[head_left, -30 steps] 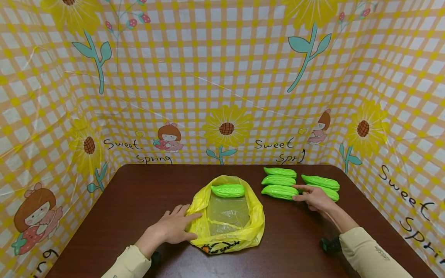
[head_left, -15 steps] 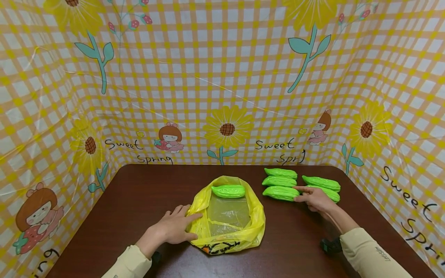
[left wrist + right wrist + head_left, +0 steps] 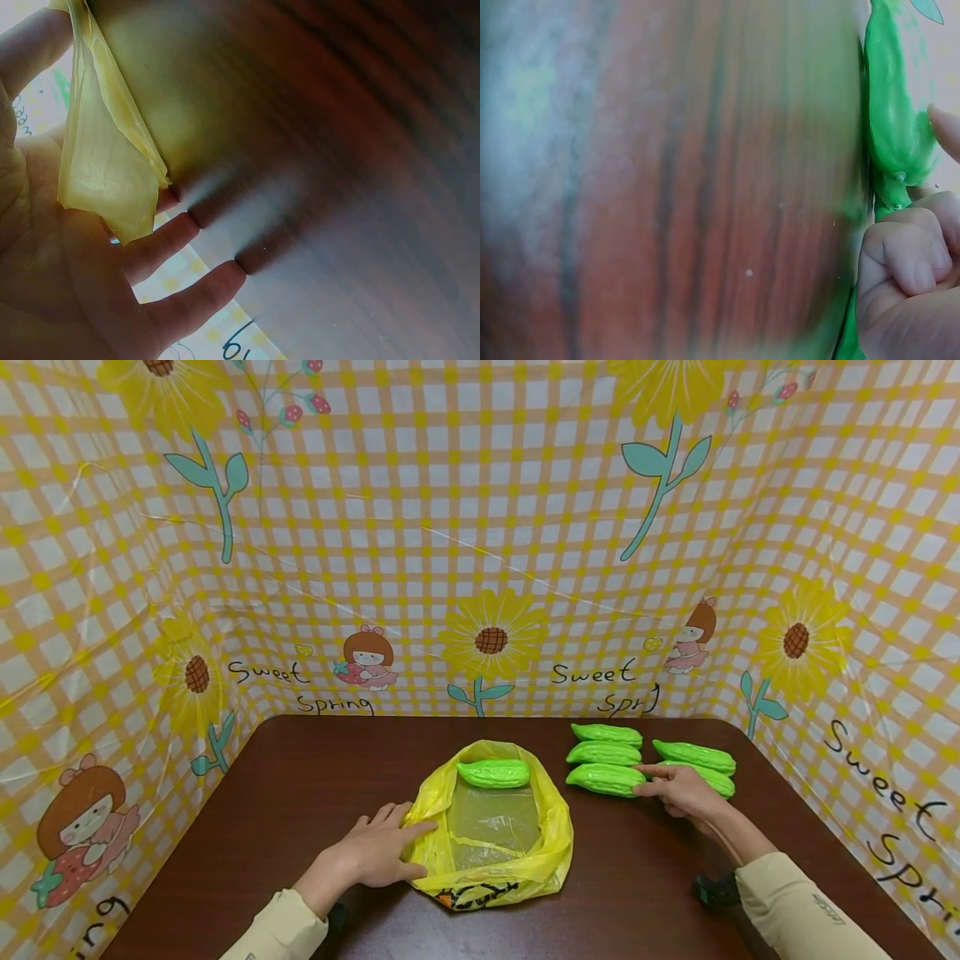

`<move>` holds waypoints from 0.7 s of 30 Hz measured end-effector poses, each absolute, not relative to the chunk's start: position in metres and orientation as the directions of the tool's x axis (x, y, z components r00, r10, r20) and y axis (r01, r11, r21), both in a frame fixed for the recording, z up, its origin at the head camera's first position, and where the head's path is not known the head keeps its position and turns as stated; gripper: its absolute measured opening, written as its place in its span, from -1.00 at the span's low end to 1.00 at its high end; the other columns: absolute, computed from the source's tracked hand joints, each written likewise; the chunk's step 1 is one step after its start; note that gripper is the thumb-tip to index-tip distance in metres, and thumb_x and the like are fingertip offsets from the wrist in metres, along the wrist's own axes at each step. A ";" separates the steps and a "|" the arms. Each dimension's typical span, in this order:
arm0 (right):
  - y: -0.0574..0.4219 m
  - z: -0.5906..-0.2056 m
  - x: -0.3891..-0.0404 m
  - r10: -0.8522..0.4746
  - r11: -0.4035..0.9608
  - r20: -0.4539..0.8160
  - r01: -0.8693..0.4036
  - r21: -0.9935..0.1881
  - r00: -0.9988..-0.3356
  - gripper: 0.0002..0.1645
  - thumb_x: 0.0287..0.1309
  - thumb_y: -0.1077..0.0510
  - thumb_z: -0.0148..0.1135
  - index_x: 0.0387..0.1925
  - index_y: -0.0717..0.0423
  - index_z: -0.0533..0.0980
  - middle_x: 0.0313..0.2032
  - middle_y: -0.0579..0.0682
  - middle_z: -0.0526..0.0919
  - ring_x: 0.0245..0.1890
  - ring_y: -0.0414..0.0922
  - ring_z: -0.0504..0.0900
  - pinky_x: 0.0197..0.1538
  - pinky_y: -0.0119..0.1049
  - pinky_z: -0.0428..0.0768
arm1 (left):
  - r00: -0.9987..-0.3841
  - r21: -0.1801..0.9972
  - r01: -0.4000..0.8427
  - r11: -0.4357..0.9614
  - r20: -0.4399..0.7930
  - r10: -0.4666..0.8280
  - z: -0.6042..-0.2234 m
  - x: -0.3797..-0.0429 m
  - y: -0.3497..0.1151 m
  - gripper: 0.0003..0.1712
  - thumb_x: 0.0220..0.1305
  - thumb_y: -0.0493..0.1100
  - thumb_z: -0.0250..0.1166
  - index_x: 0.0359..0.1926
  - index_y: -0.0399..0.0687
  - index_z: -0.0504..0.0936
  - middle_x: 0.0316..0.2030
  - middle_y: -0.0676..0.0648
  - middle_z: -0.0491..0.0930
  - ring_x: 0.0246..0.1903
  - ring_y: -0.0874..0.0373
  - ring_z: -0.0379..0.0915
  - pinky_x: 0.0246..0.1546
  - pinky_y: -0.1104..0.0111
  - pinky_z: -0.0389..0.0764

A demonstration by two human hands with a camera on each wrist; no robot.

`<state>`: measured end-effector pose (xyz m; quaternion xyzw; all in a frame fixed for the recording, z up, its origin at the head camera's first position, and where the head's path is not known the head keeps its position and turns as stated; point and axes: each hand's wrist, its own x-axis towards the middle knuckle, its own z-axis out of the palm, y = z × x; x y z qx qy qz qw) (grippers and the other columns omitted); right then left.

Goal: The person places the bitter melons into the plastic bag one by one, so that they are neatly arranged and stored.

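In the head view a yellow plastic bag lies with its mouth spread wide, and one green bitter gourd rests inside near its far rim. My left hand touches the bag's left side with fingers spread; the left wrist view shows a yellow flap against the palm and fingertips on the table. Over on the right, my right hand has thumb and index finger pinching the right end of the nearest bitter gourd, still on the table. Its other fingers are curled in the right wrist view.
Two more bitter gourds lie behind the pinched one. Another pair of bitter gourds sits farther right, partly behind the right hand. The dark brown table meets checked, flower-print cloth walls at the back and sides.
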<state>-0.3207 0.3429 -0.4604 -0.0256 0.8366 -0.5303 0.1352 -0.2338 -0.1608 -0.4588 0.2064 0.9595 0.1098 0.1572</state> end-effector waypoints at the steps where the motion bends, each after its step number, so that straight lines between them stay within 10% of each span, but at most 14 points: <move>1: 0.343 -0.460 -0.320 -0.191 0.434 -0.195 0.095 -0.896 -0.962 -0.15 0.28 0.05 0.37 0.44 0.34 0.27 -0.75 -0.25 0.02 -0.73 -0.24 -0.07 -0.63 -0.34 0.13 | -0.866 0.276 0.363 0.890 -0.254 0.432 -0.459 -0.234 -0.161 -0.22 0.32 0.33 0.26 0.50 0.52 0.24 0.55 -0.16 0.03 0.53 -0.19 -0.05 0.36 -0.32 0.10; 21: 0.336 -0.440 -0.316 -0.272 0.422 -0.176 0.047 -0.905 -0.946 -0.13 0.30 0.03 0.34 0.46 0.35 0.22 -0.77 -0.25 0.04 -0.73 -0.24 -0.09 -0.61 -0.30 0.11 | -0.870 0.261 0.359 0.896 -0.255 0.422 -0.444 -0.225 -0.155 -0.22 0.30 0.29 0.30 0.49 0.35 0.32 0.53 -0.19 0.08 0.51 -0.19 0.00 0.34 -0.30 0.16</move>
